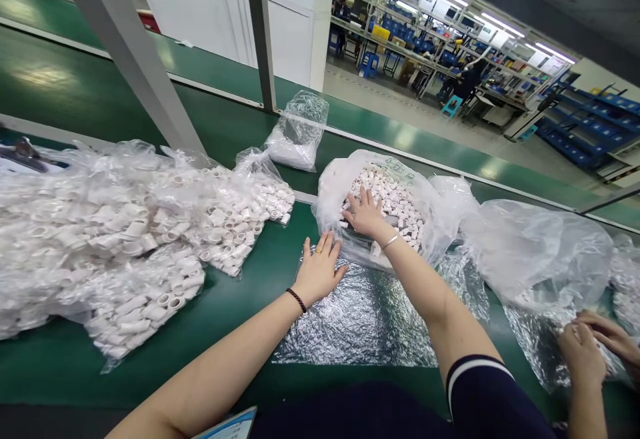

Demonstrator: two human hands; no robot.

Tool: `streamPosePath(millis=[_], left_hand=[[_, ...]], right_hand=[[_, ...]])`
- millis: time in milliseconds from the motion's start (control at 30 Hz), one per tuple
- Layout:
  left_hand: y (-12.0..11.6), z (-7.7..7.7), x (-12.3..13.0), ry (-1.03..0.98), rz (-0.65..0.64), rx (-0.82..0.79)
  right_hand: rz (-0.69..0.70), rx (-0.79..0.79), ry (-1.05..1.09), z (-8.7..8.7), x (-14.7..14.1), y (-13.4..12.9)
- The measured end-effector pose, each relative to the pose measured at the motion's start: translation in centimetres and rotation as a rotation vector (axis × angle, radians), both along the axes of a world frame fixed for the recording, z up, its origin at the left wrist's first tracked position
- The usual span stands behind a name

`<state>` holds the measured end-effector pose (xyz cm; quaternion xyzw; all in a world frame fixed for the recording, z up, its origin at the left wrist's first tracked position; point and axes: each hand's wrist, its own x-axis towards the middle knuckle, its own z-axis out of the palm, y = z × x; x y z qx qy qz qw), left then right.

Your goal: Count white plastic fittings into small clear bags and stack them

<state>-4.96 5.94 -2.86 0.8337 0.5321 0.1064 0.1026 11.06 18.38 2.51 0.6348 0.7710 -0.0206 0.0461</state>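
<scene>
My left hand, fingers spread, lies on the upper left corner of a shiny clear plastic sheet or flat bag. Just beyond it, a large open plastic bag holds many small white plastic pipe fittings. My right hand reaches into that bag with its fingers spread over the fittings; I see nothing gripped in it. The undersides of both hands are hidden.
Filled bags of white fittings are heaped at left. A small tied bag lies behind. At right are a large clear bag and a co-worker's hands on another plastic sheet. Grey posts rise from the green table.
</scene>
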Motion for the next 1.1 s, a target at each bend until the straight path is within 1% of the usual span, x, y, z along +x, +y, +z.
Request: streamPosePath(millis=[67, 100, 167, 233, 300, 367, 433, 533, 667, 767, 833, 900, 967, 1000, 1033, 1100], left_hand=[[0.0, 0.1, -0.1, 0.005, -0.005, 0.0], [0.0, 0.1, -0.1, 0.006, -0.009, -0.001], [0.0, 0.1, -0.1, 0.004, -0.014, -0.004], [0.0, 0.1, -0.2, 0.001, -0.013, -0.008], [0.0, 0.2, -0.2, 0.0, -0.012, -0.014], [0.0, 0.2, -0.2, 0.004, -0.016, -0.021], [0.0, 0.2, -0.1, 0.011, -0.02, -0.027], [0.0, 0.3, -0.1, 0.023, -0.024, -0.026], [-0.2, 0.4, -0.2, 0.031, -0.022, -0.001], [-0.2, 0.5, -0.2, 0.042, -0.022, 0.001], [-0.3, 0.5, -0.1, 0.047, -0.022, -0.001], [-0.2, 0.5, 0.0, 0.046, -0.021, 0.004], [-0.2, 0.4, 0.0, 0.04, -0.021, 0.009], [-0.2, 0.4, 0.0, 0.036, -0.021, 0.01], [-0.2, 0.4, -0.1, 0.033, -0.021, 0.009], [-0.2, 0.4, -0.1, 0.029, -0.022, 0.007]], right_hand=[[0.063, 0.016, -0.039, 0.6, -0.2, 3.1], [0.067, 0.02, -0.049, 1.0, 0.0, 4.6], [0.026, 0.029, -0.053, 1.5, 0.8, 7.0], [-0.038, 0.038, -0.05, 1.7, 1.8, 8.6], [-0.092, 0.047, -0.047, 1.7, 3.0, 9.2], [-0.124, 0.053, -0.039, 1.4, 3.9, 8.9], [-0.133, 0.06, -0.027, 0.9, 4.6, 7.8], [-0.128, 0.088, -0.012, 0.3, 5.2, 5.4], [-0.122, 0.137, 0.011, -0.3, 5.5, 1.4], [-0.065, 0.107, 0.052, -0.4, 5.7, -1.4], [-0.018, 0.026, 0.103, -0.3, 5.7, -2.7], [0.02, -0.061, 0.158, 0.2, 5.8, -3.0], [0.04, -0.113, 0.211, 1.1, 6.2, -2.1], [0.027, -0.114, 0.224, 1.6, 6.5, -1.3], [-0.008, -0.108, 0.231, 2.1, 7.0, -0.2], [-0.141, -0.075, 0.219, 2.8, 8.2, 2.1]])
